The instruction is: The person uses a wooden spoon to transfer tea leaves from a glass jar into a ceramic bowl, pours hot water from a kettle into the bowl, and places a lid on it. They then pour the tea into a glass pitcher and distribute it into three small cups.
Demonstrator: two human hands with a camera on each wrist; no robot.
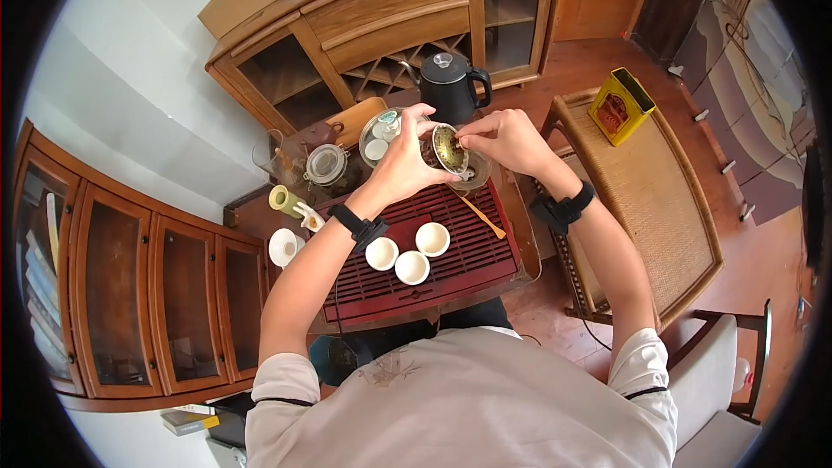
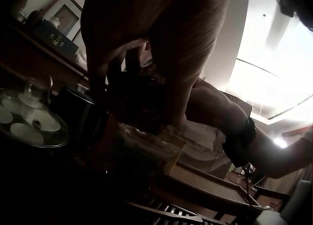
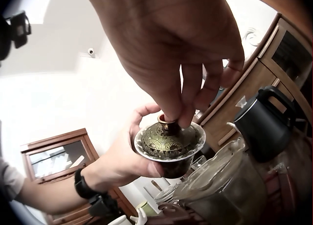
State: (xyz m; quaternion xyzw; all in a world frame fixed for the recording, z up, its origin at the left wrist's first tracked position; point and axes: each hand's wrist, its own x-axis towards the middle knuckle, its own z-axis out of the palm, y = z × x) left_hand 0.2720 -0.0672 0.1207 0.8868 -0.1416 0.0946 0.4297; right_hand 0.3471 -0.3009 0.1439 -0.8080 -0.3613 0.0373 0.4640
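My left hand (image 1: 403, 160) grips a dark lidded tea bowl by its sides, thumb and fingers spread around the rim. Its domed, green-gold patterned lid (image 3: 168, 143) sits within the flared pale rim. From the right side, my right hand (image 1: 513, 140) pinches the lid's knob (image 3: 166, 121) between thumb and fingertips. Close below the bowl stands a clear glass vessel (image 3: 215, 186) with a wavy rim. The left wrist view is very dark, and the bowl there is mostly hidden behind the left hand.
Three white cups (image 1: 412, 268) stand on a red slatted tea tray (image 1: 472, 273), with a thin wooden stick (image 1: 482, 217) lying across it. Behind are a black kettle (image 1: 445, 91) and a glass jar (image 1: 327, 165). A yellow tin (image 1: 621, 107) stands on a woven side table (image 1: 659, 234).
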